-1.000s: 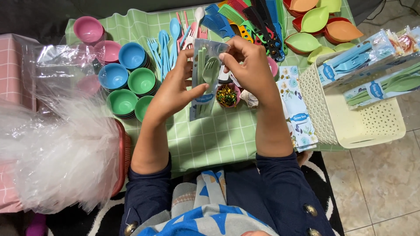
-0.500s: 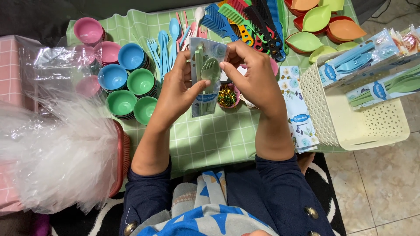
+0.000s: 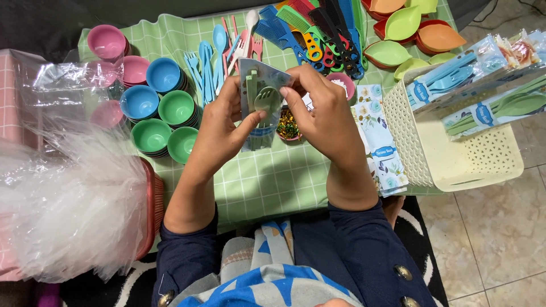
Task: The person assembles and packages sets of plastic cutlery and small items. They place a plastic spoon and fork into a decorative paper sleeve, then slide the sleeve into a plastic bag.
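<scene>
Both hands, left hand [image 3: 219, 128] and right hand [image 3: 318, 111], pinch a clear plastic sleeve of pale-green cutlery [image 3: 259, 102]; loosened fingers could drop it onto the small pink bowl of shiny foil bits [image 3: 289, 126] just beneath them.

A pale green cutlery set [image 3: 260, 96] in a clear packet with a blue label. Behind it, a green checked tablecloth [image 3: 273, 182], small bowls [image 3: 162, 108] in pink, blue and green, combs [image 3: 318, 28] in blue, green, red, yellow and black, orange and lime leaf-shaped dishes [image 3: 409, 31], and a cream perforated basket [image 3: 455, 153].
</scene>
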